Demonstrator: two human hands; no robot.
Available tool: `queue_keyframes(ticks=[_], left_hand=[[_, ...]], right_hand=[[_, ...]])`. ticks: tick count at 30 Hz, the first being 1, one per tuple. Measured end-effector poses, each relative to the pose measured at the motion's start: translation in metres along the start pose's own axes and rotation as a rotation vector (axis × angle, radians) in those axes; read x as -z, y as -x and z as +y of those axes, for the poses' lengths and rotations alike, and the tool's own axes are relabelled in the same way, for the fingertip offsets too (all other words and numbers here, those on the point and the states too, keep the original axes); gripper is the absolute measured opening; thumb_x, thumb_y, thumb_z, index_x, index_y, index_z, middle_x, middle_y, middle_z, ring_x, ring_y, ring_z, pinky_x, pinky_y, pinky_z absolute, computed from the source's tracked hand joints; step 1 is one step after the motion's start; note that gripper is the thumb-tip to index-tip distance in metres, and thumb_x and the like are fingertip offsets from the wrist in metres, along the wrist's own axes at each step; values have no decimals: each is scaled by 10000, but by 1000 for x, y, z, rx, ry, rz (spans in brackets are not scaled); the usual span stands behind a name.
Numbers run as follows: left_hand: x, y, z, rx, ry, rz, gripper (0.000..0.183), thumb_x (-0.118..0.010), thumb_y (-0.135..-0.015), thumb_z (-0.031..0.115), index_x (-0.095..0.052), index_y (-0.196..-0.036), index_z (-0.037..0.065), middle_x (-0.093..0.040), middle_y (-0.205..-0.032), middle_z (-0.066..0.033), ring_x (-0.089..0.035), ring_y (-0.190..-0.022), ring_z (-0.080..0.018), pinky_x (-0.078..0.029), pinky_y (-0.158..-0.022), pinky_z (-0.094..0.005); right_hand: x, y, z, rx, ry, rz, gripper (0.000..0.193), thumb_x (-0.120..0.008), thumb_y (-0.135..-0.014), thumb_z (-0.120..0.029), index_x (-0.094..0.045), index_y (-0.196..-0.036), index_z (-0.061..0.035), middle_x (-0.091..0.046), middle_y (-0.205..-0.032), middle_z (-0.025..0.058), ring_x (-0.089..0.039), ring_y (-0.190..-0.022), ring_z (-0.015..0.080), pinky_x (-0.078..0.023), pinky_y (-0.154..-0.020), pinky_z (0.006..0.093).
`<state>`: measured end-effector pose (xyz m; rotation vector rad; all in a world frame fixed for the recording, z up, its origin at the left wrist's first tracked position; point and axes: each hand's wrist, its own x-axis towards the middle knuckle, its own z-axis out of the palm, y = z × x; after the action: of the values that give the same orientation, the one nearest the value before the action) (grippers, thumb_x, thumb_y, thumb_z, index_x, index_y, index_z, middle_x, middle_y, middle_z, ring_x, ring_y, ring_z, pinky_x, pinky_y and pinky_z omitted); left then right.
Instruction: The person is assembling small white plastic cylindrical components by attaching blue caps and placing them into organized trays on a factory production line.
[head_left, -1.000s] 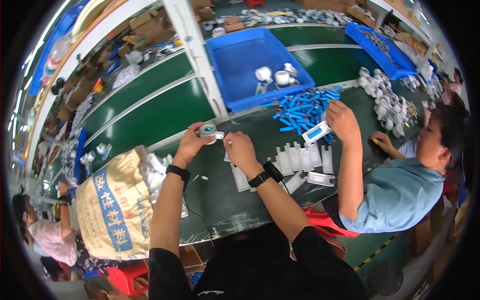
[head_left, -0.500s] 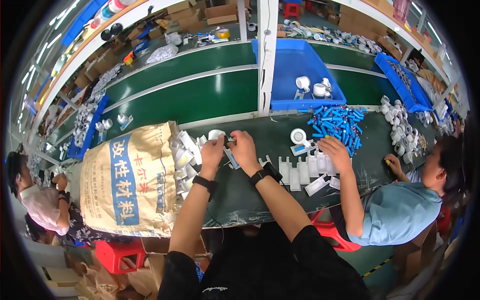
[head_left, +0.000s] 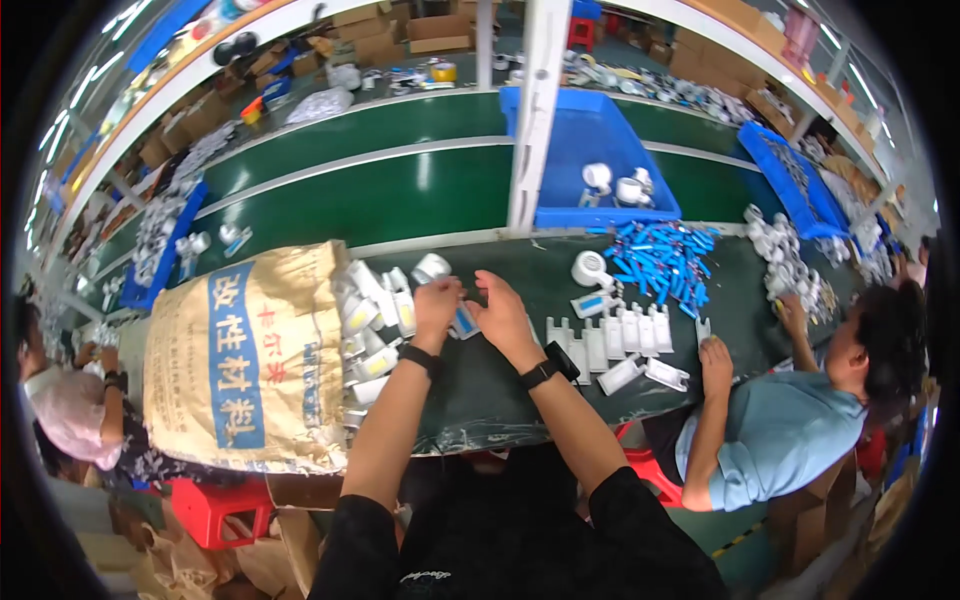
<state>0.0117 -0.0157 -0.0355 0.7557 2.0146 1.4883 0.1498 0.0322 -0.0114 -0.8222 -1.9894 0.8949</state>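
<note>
My left hand (head_left: 438,312) is closed in a pinch on a white round-headed device. The device's round head (head_left: 432,267) shows just beyond my fingers, and a pale handle part with a blue battery (head_left: 465,322) shows between my hands. My right hand (head_left: 502,322) is close beside it, fingers curved and apart, with nothing visibly gripped. Left of my hands, white plastic housings (head_left: 372,310) spill from a large paper sack (head_left: 170,370). To the right stand rows of white casings (head_left: 630,332), with another round-headed device (head_left: 590,268) behind them.
A heap of blue batteries (head_left: 660,262) lies beyond the casings, in front of a blue tray (head_left: 600,215) with a few devices. A white post (head_left: 535,130) rises ahead. At right, a co-worker in a blue shirt (head_left: 790,430) holds a white casing (head_left: 703,328).
My right hand's fingers have spread away from the device, while my left hand stays on it. The co-worker's hand has moved from beside the batteries back toward the table edge with a casing.
</note>
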Motion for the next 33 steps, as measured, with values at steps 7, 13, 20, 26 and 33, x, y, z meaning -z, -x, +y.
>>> queue_keyframes(ticks=[7,13,20,26,33], left_hand=[[21,-8,-2,-67,-286,4,233,-647,-791,290,-789,-834,112,-746,-793,-92,-731,-773,-246,-546,-718,-357],[6,-13,1,-39,-255,-85,404,-720,-851,267,-717,-1170,18,-755,-821,-132,-739,-816,-231,-553,-738,-342],[1,3,7,5,-99,-71,422,-629,-955,147,-603,-1328,-47,-707,-905,-99,-643,-777,-141,-514,-733,-299],[5,4,5,-70,-148,-86,444,-573,-951,126,-565,-1356,-56,-717,-926,-141,-672,-777,-189,-525,-733,-323],[0,0,-8,-168,-294,16,400,-511,-961,120,-570,-1318,-51,-735,-913,-185,-725,-877,-341,-562,-806,-429]], right_hand=[[166,-13,21,-187,252,138,208,-736,-867,-156,-727,-1028,-24,-728,-974,152,-717,-855,262,-561,-758,352],[269,-19,99,-214,657,180,210,-697,-832,-119,-750,-1028,-65,-742,-970,164,-720,-852,318,-567,-782,398],[248,-25,130,-158,646,-28,209,-709,-815,-59,-754,-1020,-68,-730,-964,173,-703,-895,350,-562,-804,413],[233,-41,148,-79,805,-174,195,-702,-818,-15,-753,-998,-70,-683,-1022,186,-657,-971,388,-529,-853,470],[242,-54,149,-95,546,72,194,-728,-848,-70,-703,-1033,-16,-720,-915,140,-686,-883,270,-543,-813,372]])
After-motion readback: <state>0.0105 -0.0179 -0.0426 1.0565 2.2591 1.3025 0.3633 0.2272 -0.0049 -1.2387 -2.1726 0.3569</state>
